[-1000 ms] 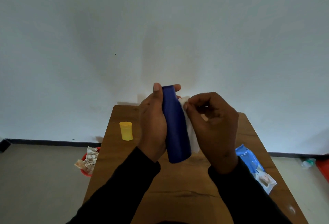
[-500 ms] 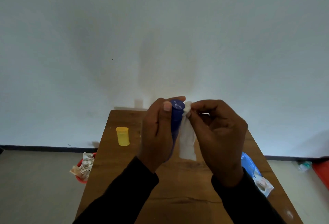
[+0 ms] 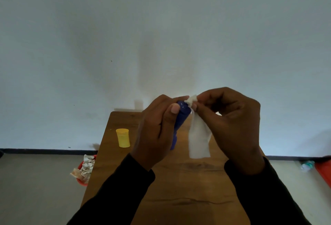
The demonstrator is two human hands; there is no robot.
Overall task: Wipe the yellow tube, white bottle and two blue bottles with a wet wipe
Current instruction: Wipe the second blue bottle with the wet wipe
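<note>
Standing nearly upright above the table (image 3: 179,189), the blue bottle (image 3: 181,117) is gripped by the left hand (image 3: 157,131); the wet wipe (image 3: 198,140), pinched by the right hand (image 3: 231,126), is pressed against its upper end.

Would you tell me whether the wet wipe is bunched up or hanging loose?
Mostly hanging loose: the wet wipe drapes below the right hand.

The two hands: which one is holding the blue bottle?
The left hand grips the blue bottle; the right hand only pinches the white wipe.
</note>
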